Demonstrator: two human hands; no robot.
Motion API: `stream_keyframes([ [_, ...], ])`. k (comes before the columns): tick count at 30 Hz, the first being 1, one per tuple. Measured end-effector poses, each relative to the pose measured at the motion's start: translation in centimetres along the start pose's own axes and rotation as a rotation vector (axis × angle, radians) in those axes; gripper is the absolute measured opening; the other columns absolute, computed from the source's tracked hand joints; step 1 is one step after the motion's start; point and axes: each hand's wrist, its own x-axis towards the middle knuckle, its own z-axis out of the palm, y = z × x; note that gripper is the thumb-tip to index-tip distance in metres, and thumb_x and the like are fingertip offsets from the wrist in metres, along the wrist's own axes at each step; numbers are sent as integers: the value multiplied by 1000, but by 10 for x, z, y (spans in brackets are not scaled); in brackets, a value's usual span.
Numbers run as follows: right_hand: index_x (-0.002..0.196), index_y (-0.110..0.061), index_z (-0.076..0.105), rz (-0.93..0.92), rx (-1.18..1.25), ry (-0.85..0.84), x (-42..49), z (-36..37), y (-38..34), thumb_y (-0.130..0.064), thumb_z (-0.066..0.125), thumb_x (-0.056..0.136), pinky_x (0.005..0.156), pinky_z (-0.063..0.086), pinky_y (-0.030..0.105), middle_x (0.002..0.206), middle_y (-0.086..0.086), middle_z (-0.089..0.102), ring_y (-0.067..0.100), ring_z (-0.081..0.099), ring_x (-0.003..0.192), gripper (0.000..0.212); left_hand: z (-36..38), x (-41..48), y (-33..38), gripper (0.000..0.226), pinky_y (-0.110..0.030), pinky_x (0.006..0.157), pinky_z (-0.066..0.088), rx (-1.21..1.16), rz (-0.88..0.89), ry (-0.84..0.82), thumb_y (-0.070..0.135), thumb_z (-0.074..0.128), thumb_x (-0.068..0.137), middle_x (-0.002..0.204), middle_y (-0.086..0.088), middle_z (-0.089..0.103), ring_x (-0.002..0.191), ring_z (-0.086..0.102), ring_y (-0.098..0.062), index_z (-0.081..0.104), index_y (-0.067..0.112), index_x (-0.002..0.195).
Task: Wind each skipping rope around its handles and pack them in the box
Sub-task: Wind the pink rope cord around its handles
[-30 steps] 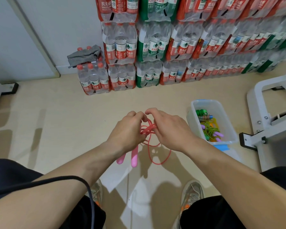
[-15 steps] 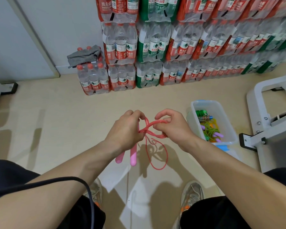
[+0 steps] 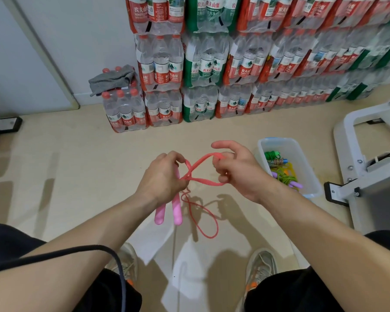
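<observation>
In the middle of the frame, the left hand holds the two smooth pink plastic handles of a thin pink skipping rope. Its grip is curled tight round them, and they point down side by side. The right hand has its grip hooked round a loop of the rope, pulled out to the right, with one finger sticking out straight. The rope crosses itself between the hands, and a loose bit hangs below. At the right of the frame a see-through plastic box sits on the floor with a green rope and others inside. Packs of water bottles are stacked along the top
</observation>
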Motion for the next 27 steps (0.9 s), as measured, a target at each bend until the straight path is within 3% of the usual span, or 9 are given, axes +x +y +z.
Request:
stream_keyframes([
  [4, 123, -26, 56, -434, -941, -49, -3, -7, 0, -4, 56, 90, 71, 46, 24, 93, -10, 68, 1, 58, 77, 40, -8, 4, -7, 52, -37, 82, 49, 97, -28, 0, 26, 81, 77, 107, 1, 54, 95, 56, -21, 56, 25, 122],
  [6, 126, -19, 57, -580, -1091, 28, 1, -10, 5, 0, 55, 87, 78, 46, 30, 100, -6, 63, 9, 55, 82, 44, -11, 5, -7, 50, -35, 81, 48, 109, -33, 9, 25, 80, 78, 107, 1, 54, 95, 55, -21, 57, 26, 122],
  [9, 114, -10, 65, -666, -1030, 287, 8, -21, 5, -1, 59, 85, 82, 49, 38, 94, 0, 61, 20, 57, 86, 31, -10, 4, -1, 46, -33, 82, 47, 55, -10, 13, 25, 80, 77, 107, 2, 57, 97, 56, -20, 59, 27, 118],
  [12, 95, -14, 68, -424, -737, 471, 14, -31, -4, -17, 60, 93, 73, 48, 35, 83, -2, 70, 17, 62, 79, 9, -9, 1, 8, 47, -32, 83, 46, -35, 22, 23, 25, 82, 76, 106, 4, 60, 98, 57, -18, 60, 29, 117],
  [16, 84, -18, 54, 59, 88, 267, 10, -18, -8, -28, 52, 103, 84, 53, 40, 72, -1, 73, 20, 72, 85, 22, -11, 0, 13, 47, -30, 81, 46, -151, -8, 12, 23, 84, 74, 103, 6, 64, 95, 60, -16, 61, 30, 115],
  [18, 79, -19, 49, 183, 267, 152, 5, -17, -9, -35, 54, 102, 79, 56, 41, 58, -1, 60, 23, 72, 74, 29, -12, 0, 12, 47, -29, 78, 44, -164, -28, -5, 23, 84, 74, 101, 7, 64, 94, 61, -14, 61, 30, 114],
  [22, 71, -22, 51, 110, -90, 269, 7, -23, -16, -29, 73, 88, 53, 35, 27, 54, -7, 38, 15, 39, 51, 29, -8, -2, 2, 47, -30, 78, 45, 32, 14, -79, 25, 82, 77, 102, 6, 59, 93, 57, -15, 59, 29, 118],
  [25, 85, -20, 59, -257, -784, 435, 8, -34, -21, -13, 69, 81, 56, 39, 31, 66, -10, 54, 11, 51, 63, 13, -5, -3, -8, 49, -30, 78, 44, 140, 6, -123, 26, 80, 78, 104, 4, 56, 93, 54, -17, 58, 27, 122],
  [27, 93, -21, 61, -393, -751, 419, 9, -36, -20, -8, 64, 83, 60, 43, 29, 69, -9, 55, 7, 51, 62, 17, -5, -2, -10, 50, -32, 81, 47, 105, -15, -124, 25, 81, 75, 105, 3, 59, 96, 58, -19, 60, 26, 120],
])
